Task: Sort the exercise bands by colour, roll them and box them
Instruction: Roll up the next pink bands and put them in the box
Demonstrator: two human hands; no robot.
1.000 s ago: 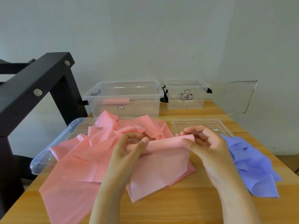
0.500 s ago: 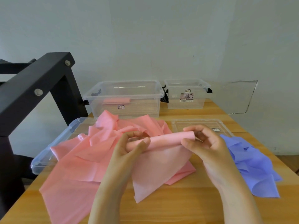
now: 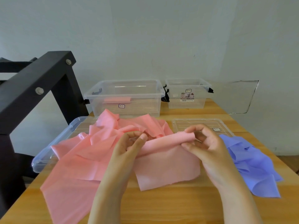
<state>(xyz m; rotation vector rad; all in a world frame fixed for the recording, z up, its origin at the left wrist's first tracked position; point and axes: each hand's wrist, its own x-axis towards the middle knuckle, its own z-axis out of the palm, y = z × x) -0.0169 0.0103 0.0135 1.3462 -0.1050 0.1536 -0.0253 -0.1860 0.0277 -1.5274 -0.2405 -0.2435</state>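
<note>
At a wooden table (image 3: 161, 207), beside a black steel frame (image 3: 40, 88) at the far left, a clear lid (image 3: 48, 159) lies partly under a loose heap of pink bands (image 3: 84, 159) waiting to be rolled. Behind the heap stands the larger clear box (image 3: 124, 94), with one finished pink roll (image 3: 117, 99) already inside. At centre, the left hand (image 3: 129, 147) pinches one end of the pink band (image 3: 168, 141) now being rolled, thumb and fingers curled round it. The right hand (image 3: 208, 147) grips the other end the same way, so the roll spans the gap between the two hands, raised just off the table. Over the past second the roll has grown fatter and the flat tail (image 3: 168, 168) hanging from it has shortened, suggesting this band is well on its way to completion, though a fair stretch remains to be wound in. Farther right stand a smaller clear box (image 3: 187, 94), apparently empty, and a second lid (image 3: 199, 125). At the right edge, the violet-blue bands (image 3: 252, 165) lie crumpled in their own pile, sorted but untouched.
</note>
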